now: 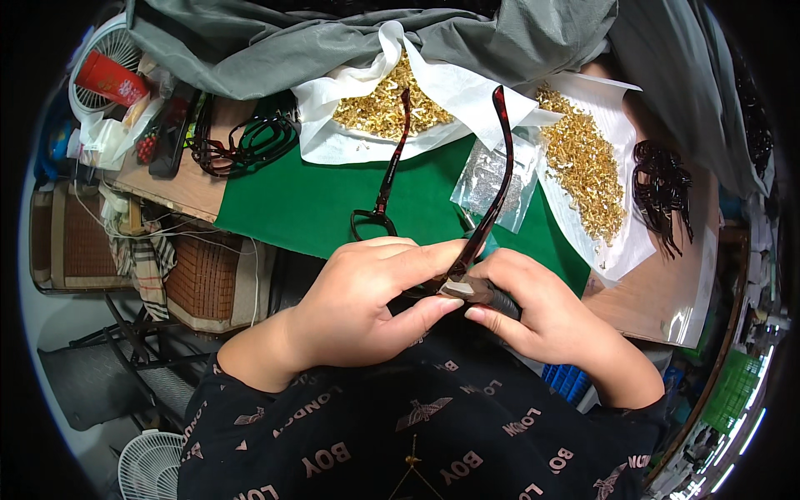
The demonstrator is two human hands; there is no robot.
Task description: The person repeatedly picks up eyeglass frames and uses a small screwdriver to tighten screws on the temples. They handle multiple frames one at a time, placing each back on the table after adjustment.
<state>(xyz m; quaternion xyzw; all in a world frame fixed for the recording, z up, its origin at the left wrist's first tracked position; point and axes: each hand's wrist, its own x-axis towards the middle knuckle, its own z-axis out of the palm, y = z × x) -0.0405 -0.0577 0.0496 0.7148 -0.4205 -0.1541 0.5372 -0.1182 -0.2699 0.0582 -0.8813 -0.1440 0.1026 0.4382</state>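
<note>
Both hands meet near the table's front edge. In my left hand (358, 296), the fingers are closed on a dark tortoiseshell eyeglass frame (372, 223), partly covered by the hand. Its two temples (501, 171) stand up, pointing away from me. My right hand (533, 304) is closed round a dark grey tool with a pale metal end (469, 289), which touches the frame by the right temple's hinge. The tool's kind is mostly hidden. Something thin with a teal part (487, 245) shows behind the right fingers; I cannot tell whether the hand holds it.
A green mat (283, 200) covers the table's middle. Small gold-coloured metal parts lie heaped on white sheets, one pile (392, 104) at the back and another (583, 167) at right. A clear bag (497, 179) holds silvery bits. Dark temples (662, 187) and eyeglass frames (250, 142) flank these.
</note>
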